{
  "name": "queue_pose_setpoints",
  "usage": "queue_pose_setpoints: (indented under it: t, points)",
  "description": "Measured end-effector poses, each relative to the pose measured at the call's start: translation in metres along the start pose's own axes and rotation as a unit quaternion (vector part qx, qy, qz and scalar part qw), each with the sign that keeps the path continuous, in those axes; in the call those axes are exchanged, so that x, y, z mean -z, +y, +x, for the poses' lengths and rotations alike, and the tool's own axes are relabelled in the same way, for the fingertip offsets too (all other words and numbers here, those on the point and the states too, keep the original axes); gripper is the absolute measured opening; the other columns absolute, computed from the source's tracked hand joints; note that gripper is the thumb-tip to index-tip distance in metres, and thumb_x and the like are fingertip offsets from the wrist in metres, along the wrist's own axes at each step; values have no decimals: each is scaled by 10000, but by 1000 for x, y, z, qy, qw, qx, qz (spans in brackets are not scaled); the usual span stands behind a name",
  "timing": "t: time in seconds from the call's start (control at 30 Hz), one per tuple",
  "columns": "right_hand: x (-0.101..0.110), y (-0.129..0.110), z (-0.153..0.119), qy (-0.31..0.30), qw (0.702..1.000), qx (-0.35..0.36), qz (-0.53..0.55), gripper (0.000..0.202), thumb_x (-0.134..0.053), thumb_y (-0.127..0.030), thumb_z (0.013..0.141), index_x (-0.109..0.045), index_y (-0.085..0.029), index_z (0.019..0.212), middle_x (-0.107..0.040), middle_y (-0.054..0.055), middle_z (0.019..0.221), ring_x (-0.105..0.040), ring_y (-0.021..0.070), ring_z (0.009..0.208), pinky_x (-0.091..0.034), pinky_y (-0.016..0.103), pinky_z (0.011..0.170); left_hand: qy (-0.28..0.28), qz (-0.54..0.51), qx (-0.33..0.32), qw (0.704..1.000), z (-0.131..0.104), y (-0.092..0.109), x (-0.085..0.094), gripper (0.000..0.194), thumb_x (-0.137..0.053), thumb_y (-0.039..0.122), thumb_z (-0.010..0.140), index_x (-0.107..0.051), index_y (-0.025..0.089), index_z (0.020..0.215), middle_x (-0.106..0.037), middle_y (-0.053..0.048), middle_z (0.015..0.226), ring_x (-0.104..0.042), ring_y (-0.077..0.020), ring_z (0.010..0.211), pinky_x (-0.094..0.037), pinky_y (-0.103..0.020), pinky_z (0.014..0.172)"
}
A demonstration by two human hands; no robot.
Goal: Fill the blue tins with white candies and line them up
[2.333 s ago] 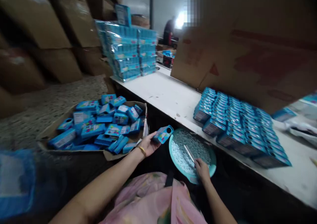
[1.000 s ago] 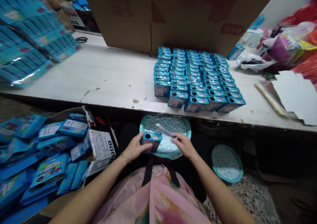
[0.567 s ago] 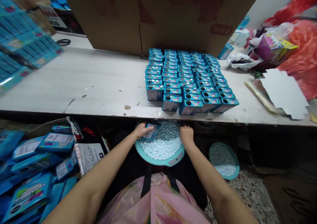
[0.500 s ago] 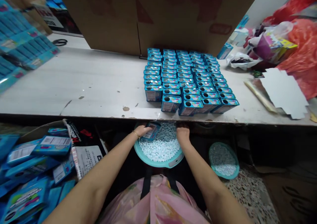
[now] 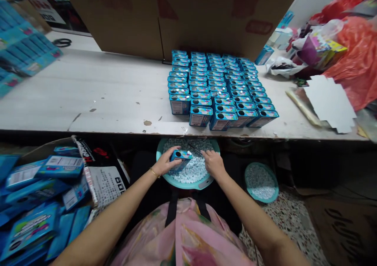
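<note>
In my lap rests a teal basin heaped with small white pellets. My left hand grips a small blue box over the pellets, thumb on the near side. A dark round spot shows on the box's top, and a few white pellets lie at its right end. At the basin's right side my right hand is closed on a thin dark stick-like tool, which points left across the pellets; its far end is hard to make out.
On the white table stand rows of upright blue boxes before a large cardboard carton. A carton of loose blue boxes is at the left. A smaller teal basin of pellets sits lower right; scissors lie far left.
My left hand has raised the blue box and turned its top into view. My right hand has come up from the basin's far right, and the thin dark tool now shows.
</note>
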State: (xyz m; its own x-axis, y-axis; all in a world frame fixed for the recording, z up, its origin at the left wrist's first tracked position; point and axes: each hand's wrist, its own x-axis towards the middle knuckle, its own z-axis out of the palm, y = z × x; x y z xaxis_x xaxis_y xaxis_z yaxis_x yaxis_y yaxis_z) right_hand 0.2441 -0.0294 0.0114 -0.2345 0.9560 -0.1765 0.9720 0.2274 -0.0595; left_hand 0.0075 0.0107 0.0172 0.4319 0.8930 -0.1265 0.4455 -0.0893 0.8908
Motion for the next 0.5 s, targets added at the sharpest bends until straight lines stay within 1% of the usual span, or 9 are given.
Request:
queue_pose_setpoints:
  t: [0.07, 0.13, 0.17, 0.23, 0.27, 0.33, 0.4, 0.43, 0.5]
  points:
    - [11, 12, -9, -3, 1000, 3, -15, 408, -329, -181, 833, -450, -222, 1221, -567, 96, 1011, -464, 187, 910, -313, 296, 763, 45, -5, -7, 999, -16, 6, 7, 434, -553, 370, 691, -476, 162, 1064, -561, -27, 911, -525, -168, 832, -409, -275, 777]
    - [21, 27, -13, -32, 999, -3, -18, 361, -357, -151, 810, -544, -234, 1107, -595, 83, 954, -487, 179, 891, -322, 279, 748, 86, 2, -13, 996, -28, 9, 14, 405, -552, 356, 700, -468, 159, 1044, -556, -20, 885, -527, -162, 813, -418, -284, 773]
    - [24, 34, -13, -47, 999, -17, -20, 337, -370, -130, 794, -585, -232, 1032, -607, 79, 916, -501, 176, 874, -329, 271, 736, 106, 8, -17, 994, -32, 10, 16, 395, -552, 349, 703, -465, 160, 1038, -556, -20, 884, -528, -161, 816, -420, -289, 779]
    - [24, 42, -10, -71, 996, -55, -12, 299, -385, -105, 772, -625, -212, 916, -619, 87, 866, -525, 177, 853, -344, 262, 721, 125, 32, -28, 991, -37, 11, 19, 377, -544, 334, 711, -465, 165, 1039, -563, -27, 902, -533, -166, 835, -422, -304, 794]
    - [20, 42, -7, -81, 994, -74, 1, 290, -386, -102, 771, -631, -195, 894, -621, 99, 862, -534, 181, 853, -352, 262, 721, 125, 51, -39, 990, -38, 12, 20, 372, -540, 322, 714, -470, 168, 1045, -568, -35, 924, -536, -172, 852, -422, -314, 806]
    - [8, 32, 4, -99, 990, -97, 38, 289, -380, -107, 779, -634, -163, 906, -622, 122, 885, -544, 182, 864, -367, 262, 730, 105, 104, -73, 986, -39, 13, 19, 357, -537, 274, 707, -494, 176, 1048, -574, -55, 980, -533, -191, 904, -409, -337, 840]
    - [-10, 13, 18, -112, 986, -99, 75, 304, -372, -123, 794, -630, -156, 953, -625, 120, 920, -550, 175, 880, -377, 254, 744, 89, 151, -102, 979, -39, 13, 18, 350, -538, 226, 691, -522, 184, 1038, -577, -67, 1018, -524, -205, 951, -390, -353, 873]
    - [-20, 3, 26, -114, 985, -98, 88, 314, -366, -136, 804, -625, -164, 979, -627, 112, 936, -553, 172, 886, -380, 251, 751, 93, 162, -103, 977, -39, 12, 18, 351, -538, 221, 687, -528, 186, 1037, -579, -67, 1022, -524, -206, 956, -388, -351, 877]
    - [-38, -15, 41, -116, 983, -92, 105, 328, -364, -165, 818, -610, -188, 1032, -629, 91, 971, -556, 169, 899, -385, 245, 769, 126, 154, -69, 978, -39, 8, 21, 354, -543, 257, 692, -523, 187, 1039, -587, -54, 1000, -539, -194, 920, -405, -332, 852]
